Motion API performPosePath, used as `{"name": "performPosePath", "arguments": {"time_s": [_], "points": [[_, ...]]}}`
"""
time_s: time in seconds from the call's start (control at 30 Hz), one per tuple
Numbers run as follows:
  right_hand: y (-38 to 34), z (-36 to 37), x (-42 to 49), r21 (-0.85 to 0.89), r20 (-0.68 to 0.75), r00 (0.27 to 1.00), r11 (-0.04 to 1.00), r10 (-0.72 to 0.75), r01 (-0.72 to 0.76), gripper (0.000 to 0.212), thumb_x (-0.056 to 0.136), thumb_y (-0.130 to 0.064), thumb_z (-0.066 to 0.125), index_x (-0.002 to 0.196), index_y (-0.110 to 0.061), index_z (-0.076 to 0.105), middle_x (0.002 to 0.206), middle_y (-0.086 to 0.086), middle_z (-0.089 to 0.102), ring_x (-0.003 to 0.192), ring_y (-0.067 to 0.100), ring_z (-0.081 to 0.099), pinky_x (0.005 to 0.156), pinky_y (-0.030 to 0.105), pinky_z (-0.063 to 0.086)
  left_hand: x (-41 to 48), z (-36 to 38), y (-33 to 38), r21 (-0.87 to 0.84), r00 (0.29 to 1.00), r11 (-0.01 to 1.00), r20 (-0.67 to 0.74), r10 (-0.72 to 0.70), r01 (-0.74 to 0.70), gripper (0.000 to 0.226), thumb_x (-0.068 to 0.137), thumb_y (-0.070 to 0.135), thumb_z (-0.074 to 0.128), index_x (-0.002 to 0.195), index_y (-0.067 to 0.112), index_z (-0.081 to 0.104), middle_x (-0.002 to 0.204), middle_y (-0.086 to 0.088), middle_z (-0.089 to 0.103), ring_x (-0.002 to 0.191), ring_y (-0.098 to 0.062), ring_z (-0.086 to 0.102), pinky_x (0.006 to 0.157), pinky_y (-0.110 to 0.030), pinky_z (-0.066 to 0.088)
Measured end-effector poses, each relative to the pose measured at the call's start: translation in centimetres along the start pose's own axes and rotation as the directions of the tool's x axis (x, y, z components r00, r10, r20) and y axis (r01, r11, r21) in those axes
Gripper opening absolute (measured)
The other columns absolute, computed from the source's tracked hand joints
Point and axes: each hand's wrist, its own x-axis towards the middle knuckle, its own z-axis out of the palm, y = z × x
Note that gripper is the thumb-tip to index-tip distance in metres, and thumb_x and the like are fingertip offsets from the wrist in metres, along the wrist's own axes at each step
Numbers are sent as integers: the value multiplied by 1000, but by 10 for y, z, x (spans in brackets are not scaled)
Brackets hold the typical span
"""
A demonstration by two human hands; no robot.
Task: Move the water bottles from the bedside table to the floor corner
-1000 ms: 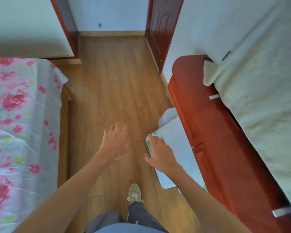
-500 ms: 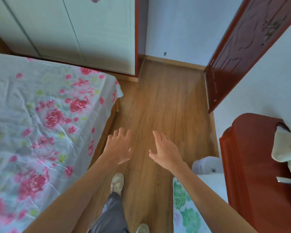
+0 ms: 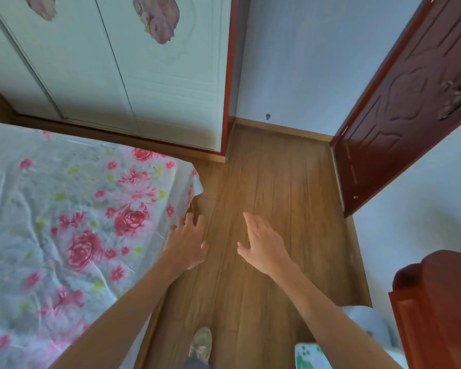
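Left hand: the left hand (image 3: 186, 243) is out in front, back to the camera, fingers loosely spread and a little bent, nothing in it.
Left hand's place: it hangs over the seam where bed meets floor, fingertips close to the drooping corner of the sheet; whether they touch it, I cannot tell.
Right hand: the right hand (image 3: 264, 246) reaches forward too, fingers long and nearly straight, thumb stuck out to the left, and it holds nothing.
Gap: the two hands are side by side and apart, with bare boards showing between them.
Floor: the wooden floor (image 3: 277, 182) runs ahead in long planks under both hands.
Shoe: one pale shoe (image 3: 201, 344) stands on the boards at the bottom edge.
Bed: the rose-print sheet (image 3: 77, 209) fills the left side.
Floor corner: the floor corner (image 3: 236, 127) is straight ahead, where the white wardrobe (image 3: 117, 62) meets the pale blue wall (image 3: 290, 62).
Door: a dark red door (image 3: 399, 115) stands on the right.
Cabinet: a red-brown cabinet (image 3: 442, 302) sits at lower right, with a white rounded object (image 3: 370, 326) and a green-printed white surface (image 3: 308, 355) just beside it.
Water bottles: where the water bottles are, I cannot tell from this view.
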Motion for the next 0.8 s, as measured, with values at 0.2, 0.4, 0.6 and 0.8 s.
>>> {"name": "performPosePath", "arguments": {"time_s": [0.2,0.4,0.6,0.8], "points": [[5,-18,78,31,-7,999,999,33,-32,79,94,-44,56,154,-15,14,150,5,37,136,22,41,105,36,44,72,-23,-29,23,1000,1000,-26,7,-7,55,89,38,55,136,15,37,136,-12,44,121,-30,47,98,-43,45],[22,-33,159,32,-4,1000,999,21,-21,80,93,-46,57,154,-18,14,149,4,40,135,21,43,103,36,44,149,-42,-40,7,999,1000,-29,-14,14,63,89,40,56,142,17,31,144,-13,38,128,-31,43,103,-45,44],[60,-51,261,7,8,999,999,-35,35,80,92,-46,58,153,-18,15,149,4,40,133,22,45,101,38,45,247,-63,-36,-18,998,1000,-66,-20,19,60,88,37,58,139,16,34,141,-15,41,126,-32,44,102,-46,45],[99,-81,367,-11,29,995,995,-99,100,79,92,-47,58,153,-19,16,147,3,42,131,21,48,99,36,47,351,-92,-25,10,995,998,-80,-67,68,56,88,40,59,135,17,37,141,-10,43,127,-29,45,104,-45,44]]}}
